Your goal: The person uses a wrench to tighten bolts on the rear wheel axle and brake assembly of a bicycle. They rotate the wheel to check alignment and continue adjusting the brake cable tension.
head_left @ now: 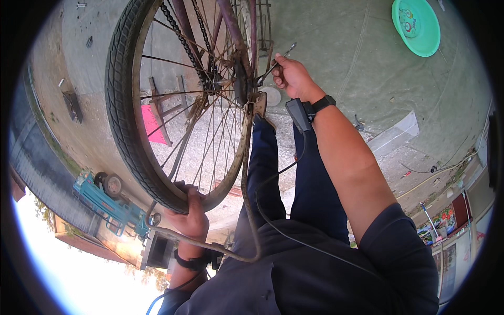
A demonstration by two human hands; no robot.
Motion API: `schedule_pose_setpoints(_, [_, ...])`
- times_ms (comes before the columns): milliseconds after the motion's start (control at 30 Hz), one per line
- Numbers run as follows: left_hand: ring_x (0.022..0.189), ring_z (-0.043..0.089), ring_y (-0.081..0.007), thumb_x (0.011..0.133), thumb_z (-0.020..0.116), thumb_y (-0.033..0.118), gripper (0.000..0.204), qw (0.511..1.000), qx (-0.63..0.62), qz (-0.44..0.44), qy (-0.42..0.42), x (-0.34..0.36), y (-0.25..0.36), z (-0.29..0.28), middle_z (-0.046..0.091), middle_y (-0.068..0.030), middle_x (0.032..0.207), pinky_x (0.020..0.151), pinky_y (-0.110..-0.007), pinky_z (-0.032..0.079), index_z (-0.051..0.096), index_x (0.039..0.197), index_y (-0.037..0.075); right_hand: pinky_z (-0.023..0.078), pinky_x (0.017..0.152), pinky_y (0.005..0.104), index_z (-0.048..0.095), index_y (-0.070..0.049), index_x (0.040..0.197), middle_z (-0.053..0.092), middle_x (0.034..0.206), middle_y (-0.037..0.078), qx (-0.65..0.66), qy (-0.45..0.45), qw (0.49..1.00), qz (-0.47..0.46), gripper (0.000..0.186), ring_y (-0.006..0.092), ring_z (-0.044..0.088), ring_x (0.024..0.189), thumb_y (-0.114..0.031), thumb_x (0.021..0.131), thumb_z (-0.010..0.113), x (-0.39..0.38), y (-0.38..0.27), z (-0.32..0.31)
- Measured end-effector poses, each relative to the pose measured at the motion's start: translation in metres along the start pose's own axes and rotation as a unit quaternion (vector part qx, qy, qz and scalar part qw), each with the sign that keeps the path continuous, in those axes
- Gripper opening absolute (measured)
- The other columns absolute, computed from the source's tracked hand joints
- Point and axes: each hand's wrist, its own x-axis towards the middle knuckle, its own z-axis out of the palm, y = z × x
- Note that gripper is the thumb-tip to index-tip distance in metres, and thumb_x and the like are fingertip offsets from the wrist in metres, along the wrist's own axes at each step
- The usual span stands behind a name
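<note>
Our left hand is curled around the lower part of a bicycle rear wheel, its fingers and thumb closed about the treaded tyre low in the frame, left of centre. The wheel fills the upper-left middle, with the drive chain and the reddish-purple frame tubes running up to the top edge. Our right hand, above the centre, pinches a slim metal wrench between thumb and bent fingers; the tool's lower end is by the axle, though we cannot tell whether it touches the nut. A strapped black box sits at our right wrist. A bent metal rod comes down from near the axle to our lap. We see a green basin at upper right and a blue-green vehicle at lower left.
</note>
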Motion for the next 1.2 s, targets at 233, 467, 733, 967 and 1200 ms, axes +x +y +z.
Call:
schedule_pose_setpoints(233, [0.068,0.063,-0.0146,0.088,0.06,-0.006,0.023,1.0,0.014,0.015,-0.007,0.001,0.0,0.0,0.064,-0.0101,0.086,0.061,-0.026,0.053,0.053,0.109,-0.003,0.03,0.042,0.0271,0.049,-0.009,0.086,0.047,0.063,0.001,-0.031,0.012,0.999,-0.019,0.028,0.0128,0.043,0.047,-0.033,0.101,0.053,0.0,0.003,0.004])
schedule_pose_setpoints(467, [0.067,0.063,-0.0144,0.087,0.06,-0.006,0.022,1.0,0.0,0.001,0.002,-0.001,0.004,0.003,0.064,-0.0099,0.086,0.061,-0.026,0.053,0.054,0.108,-0.003,0.031,0.044,0.0257,0.05,-0.005,0.092,0.047,0.063,0.001,-0.127,0.029,0.987,-0.092,0.026,0.011,0.04,0.047,-0.03,0.101,0.052,-0.011,-0.005,0.016])
schedule_pose_setpoints(733, [0.065,0.058,-0.014,0.089,0.054,-0.004,0.021,0.999,0.04,0.002,-0.002,0.001,0.009,0.006,0.062,-0.0119,0.081,0.06,-0.027,0.052,0.05,0.109,-0.003,0.042,0.049,0.026,0.057,-0.001,0.096,0.053,0.068,0.002,-0.375,-0.002,0.881,-0.29,0.026,0.0096,0.048,0.051,-0.027,0.101,0.053,-0.034,0.0,0.024])
schedule_pose_setpoints(967, [0.069,0.062,-0.0135,0.087,0.06,-0.007,0.022,1.0,-0.005,-0.018,0.001,0.0,0.008,0.004,0.063,-0.0093,0.087,0.062,-0.026,0.053,0.054,0.108,-0.003,0.047,0.065,0.0274,0.062,0.0,0.093,0.059,0.082,0.001,-0.4,0.055,0.833,-0.378,0.032,0.0099,0.054,0.07,-0.03,0.1,0.053,-0.049,0.0,0.014])
schedule_pose_setpoints(1200, [0.071,0.061,-0.0117,0.087,0.062,-0.003,0.022,1.0,-0.019,-0.001,-0.004,-0.002,-0.001,0.003,0.062,-0.0061,0.084,0.063,-0.025,0.052,0.055,0.108,-0.003,0.045,0.073,0.0251,0.064,-0.004,0.105,0.062,0.089,0.001,-0.19,-0.053,0.915,-0.352,0.029,0.0099,0.055,0.081,-0.03,0.099,0.056,-0.048,-0.047,0.051])
